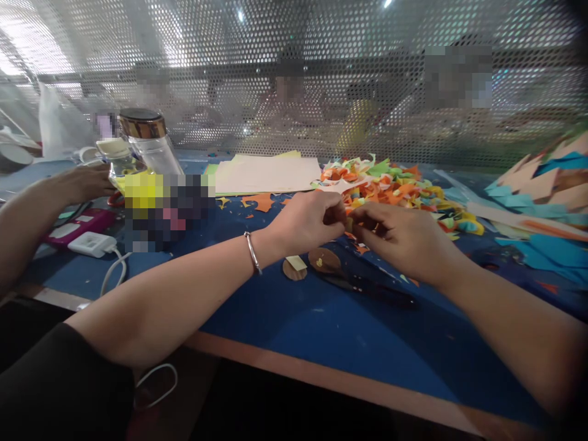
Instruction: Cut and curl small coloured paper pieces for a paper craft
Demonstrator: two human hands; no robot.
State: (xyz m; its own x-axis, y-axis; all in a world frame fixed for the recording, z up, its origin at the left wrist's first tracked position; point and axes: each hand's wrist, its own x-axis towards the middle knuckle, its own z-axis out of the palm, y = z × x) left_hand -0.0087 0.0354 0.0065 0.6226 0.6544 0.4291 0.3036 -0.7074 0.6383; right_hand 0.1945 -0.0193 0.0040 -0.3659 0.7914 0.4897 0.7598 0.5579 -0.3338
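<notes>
My left hand (310, 220), with a silver bangle at its wrist, has its fingers pinched together above the blue table. Facing it, my right hand (408, 242) is also pinched, its fingertips almost meeting those of the left. Between the fingertips is a tiny yellowish-brown piece (350, 225), too small to name. Below them lies a round brown disc (294, 274) with a pale yellow paper square (296, 263) on it. Beside it is a second brown disc (324, 257) bearing small yellow bits. A dark, slim tool (383, 291) lies under my right hand.
Colourful paper scraps (390, 190) are heaped behind my hands, beside stacked paper sheets (266, 174). Folded paper pieces (546, 177) stand at right. At left are a clear bottle (158, 153), a white charger (94, 244) and another person's hand (89, 184). A perforated metal screen (312, 37) rises behind.
</notes>
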